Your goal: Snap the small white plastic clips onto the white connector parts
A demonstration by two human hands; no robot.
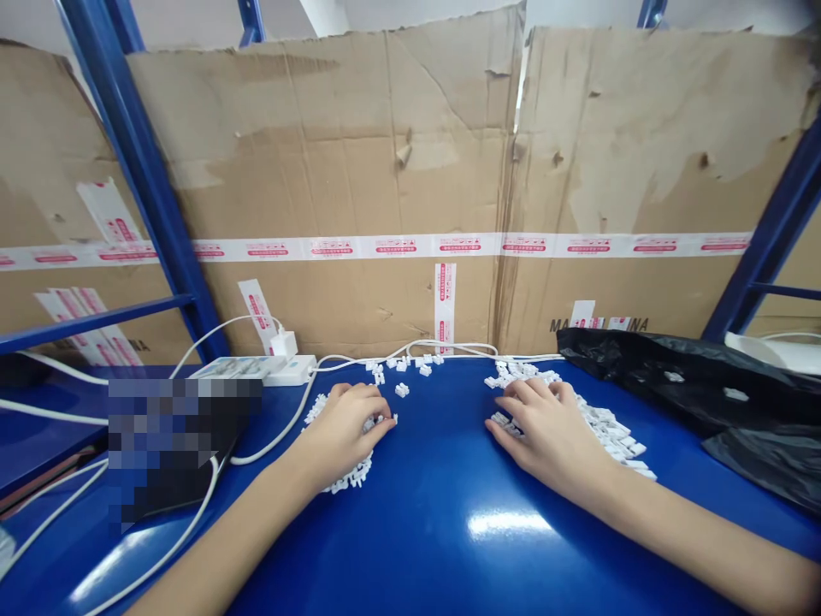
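Your left hand (pixel 350 419) over left white pile (pixel 351 479), right hand (pixel 545 423) at right pile (pixel 609 435). Fingers half-curled; can't tell grip. Likely picking step; next calls for clean pinch.

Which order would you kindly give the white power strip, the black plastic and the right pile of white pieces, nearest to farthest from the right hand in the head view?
1. Right pile of white pieces: at the right hand itself.
2. Black plastic: to its right.
3. White power strip: far over on the left.
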